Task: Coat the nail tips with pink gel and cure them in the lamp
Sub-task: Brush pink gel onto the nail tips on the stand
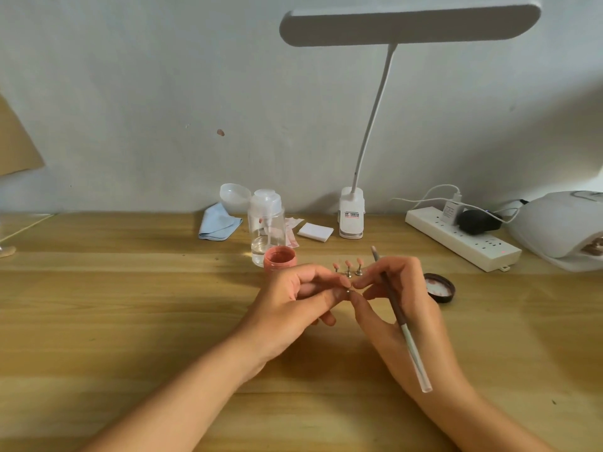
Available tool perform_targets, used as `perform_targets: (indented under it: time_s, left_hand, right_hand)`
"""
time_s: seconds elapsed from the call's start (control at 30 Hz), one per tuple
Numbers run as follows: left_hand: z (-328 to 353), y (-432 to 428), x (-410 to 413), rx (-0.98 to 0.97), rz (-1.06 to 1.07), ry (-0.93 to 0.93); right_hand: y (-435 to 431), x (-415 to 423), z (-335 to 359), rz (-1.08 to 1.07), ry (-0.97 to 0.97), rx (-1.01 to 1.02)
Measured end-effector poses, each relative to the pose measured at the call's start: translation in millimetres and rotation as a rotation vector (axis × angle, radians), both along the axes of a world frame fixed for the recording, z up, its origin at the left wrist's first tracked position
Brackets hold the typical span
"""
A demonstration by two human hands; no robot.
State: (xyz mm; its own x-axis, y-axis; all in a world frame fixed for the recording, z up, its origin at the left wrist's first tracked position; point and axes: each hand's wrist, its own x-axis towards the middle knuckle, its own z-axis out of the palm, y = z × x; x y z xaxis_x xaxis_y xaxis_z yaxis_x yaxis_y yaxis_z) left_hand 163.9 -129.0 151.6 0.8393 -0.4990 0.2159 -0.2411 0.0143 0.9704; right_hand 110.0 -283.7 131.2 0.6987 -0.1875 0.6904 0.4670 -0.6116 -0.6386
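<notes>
Wood makes up the surface (130, 321), and a pale wall stands behind it. Over its middle, the left hand (293, 298) pinches a tiny metal stand (348, 291). The fingers hide most of the nail tip on it, so I cannot tell if that one is pink yet. The right hand (394, 288) touches the stand with its fingertips and grips the brush (401, 318) too, hairs up and away from the tip.

Just behind the hands, three tips (348, 266) stand in a row, and they look pink already. The gel jar (280, 257) is open beside them, by a clear bottle (266, 223). Its lid (439, 287) lies to the right.

Far right sits the cure lamp (561, 230), near a plug strip (456, 238). Something small shows in its mouth, too blurry to name.

So I think the painting is mostly done. The held one may need its coat. These four are still out of the lamp.
</notes>
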Motion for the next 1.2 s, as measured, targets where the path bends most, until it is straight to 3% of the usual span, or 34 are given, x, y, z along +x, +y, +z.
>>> perform_targets:
  time_s: [0.2,0.43,0.53,0.7,0.8,0.9,1.03,1.2]
  left_hand:
    - [3.9,-2.3,2.9,0.074,0.040,0.031]
    - [3.3,-3.4,4.6,0.113,0.062,0.045]
    - [-2.8,-3.1,9.4,0.159,0.179,-0.019]
    - [-20.3,-3.7,13.6,0.656,0.370,-0.278]
    - [-19.6,-11.7,18.6,0.760,0.404,-0.369]
    - [-17.2,-23.7,22.7,0.821,0.439,-0.383]
    - [-17.2,-34.3,22.2,0.802,0.492,-0.432]
    - [-16.6,-19.3,29.7,0.633,0.332,-0.383]
  right_hand:
    - [-2.2,10.8,-5.9,-0.026,-0.079,-0.095]
    - [-11.2,9.6,-3.2,0.009,-0.117,-0.076]
    - [-16.4,12.1,-0.4,0.002,-0.112,-0.022]
    - [-41.0,14.3,3.9,-0.041,-0.058,0.083]
    - [-49.4,15.3,4.2,-0.060,-0.010,0.136]
    - [-49.5,15.6,3.9,-0.075,0.001,0.065]
    - [-49.2,14.7,5.9,-0.130,-0.032,-0.101]
    - [-51.6,14.9,5.7,-0.160,-0.050,-0.225]
